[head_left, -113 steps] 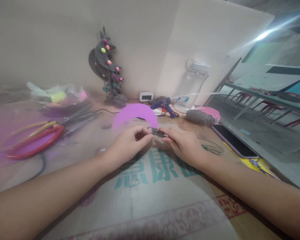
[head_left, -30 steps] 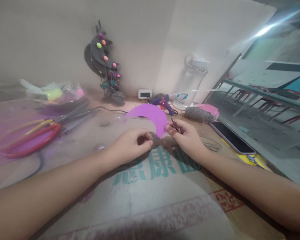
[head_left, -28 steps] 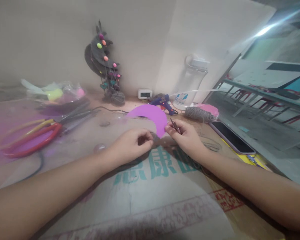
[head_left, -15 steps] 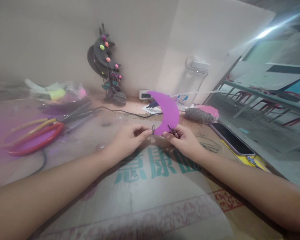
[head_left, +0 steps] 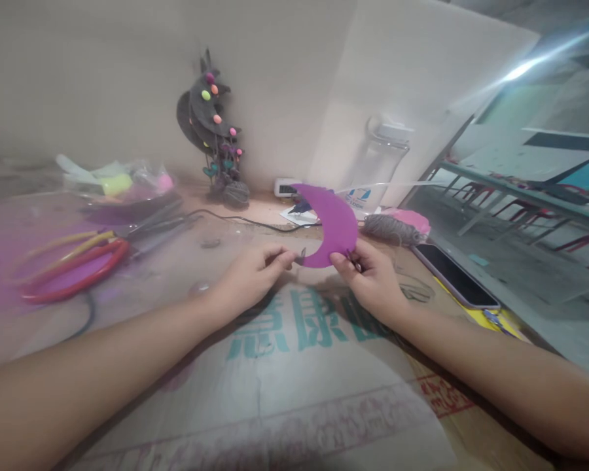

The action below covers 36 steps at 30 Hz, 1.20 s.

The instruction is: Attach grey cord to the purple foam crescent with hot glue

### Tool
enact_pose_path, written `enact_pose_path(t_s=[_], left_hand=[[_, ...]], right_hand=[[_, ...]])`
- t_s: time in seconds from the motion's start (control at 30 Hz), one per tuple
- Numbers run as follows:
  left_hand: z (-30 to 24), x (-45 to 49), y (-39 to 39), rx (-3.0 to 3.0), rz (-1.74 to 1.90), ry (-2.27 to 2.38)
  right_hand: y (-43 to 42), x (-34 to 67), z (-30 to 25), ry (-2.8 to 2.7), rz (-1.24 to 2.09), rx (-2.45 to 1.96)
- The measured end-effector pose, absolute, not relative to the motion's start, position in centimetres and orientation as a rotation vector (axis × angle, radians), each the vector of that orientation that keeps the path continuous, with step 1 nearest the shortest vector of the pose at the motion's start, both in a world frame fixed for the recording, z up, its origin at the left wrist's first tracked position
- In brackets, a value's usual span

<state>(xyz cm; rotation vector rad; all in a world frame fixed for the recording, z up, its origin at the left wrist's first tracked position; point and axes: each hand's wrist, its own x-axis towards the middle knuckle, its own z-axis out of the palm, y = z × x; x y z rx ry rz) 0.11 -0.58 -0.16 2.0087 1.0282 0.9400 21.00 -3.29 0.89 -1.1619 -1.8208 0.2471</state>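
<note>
A purple crescent-shaped cut-out (head_left: 341, 219) is held upright above the table between my hands. My right hand (head_left: 370, 271) is closed on its lower right part, thumb in front, with a small dark bundle, perhaps yarn, partly hidden in the fingers. At the crescent's lower left tip, a short piece of dark grey yarn (head_left: 302, 256) lies across it. My left hand (head_left: 255, 275) pinches the yarn there, thumb against forefinger; exactly how the tip and yarn sit in the pinch is too small to tell.
Red-and-yellow-handled scissors (head_left: 76, 278) lie at left near a plastic bag (head_left: 118, 186). A decorated grey crescent (head_left: 209, 118) stands behind. At right are a clear bottle (head_left: 377, 170), a grey yarn skein (head_left: 392, 229) and a phone (head_left: 456, 275) by the table edge.
The crescent and my right hand have shifted slightly to the right. My right thumb now lies on the crescent's face, and the dark bundle shows less. My left hand stays pinched near the tip.
</note>
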Motion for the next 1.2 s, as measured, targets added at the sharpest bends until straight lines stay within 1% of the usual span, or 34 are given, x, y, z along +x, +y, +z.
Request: enact_pose_path(t_s=[0.4,0.63,0.77,1.03,1.2], left_hand=[[-0.3,0.4,-0.1,1.841,0.91,1.064],[-0.1,0.1,-0.2,1.836,0.8,0.987],[0.1,0.0,-0.4,1.866,0.83,1.031],[0.1,0.0,-0.2,1.801,0.806,1.01],[0.6,0.1,-0.4,1.719,0.848,1.027]], right_hand=[[-4.0,22.1,0.4,-2.197,-0.153,-0.703],[-4.1,21.9,1.1,-2.352,-0.362,-0.512],[-4.2,21.6,1.1,-2.395,-0.469,-0.42],[-4.0,21.8,0.6,-2.438,-0.53,-0.418],[-3.8,21.6,0.3,-2.499,-0.499,-0.435]])
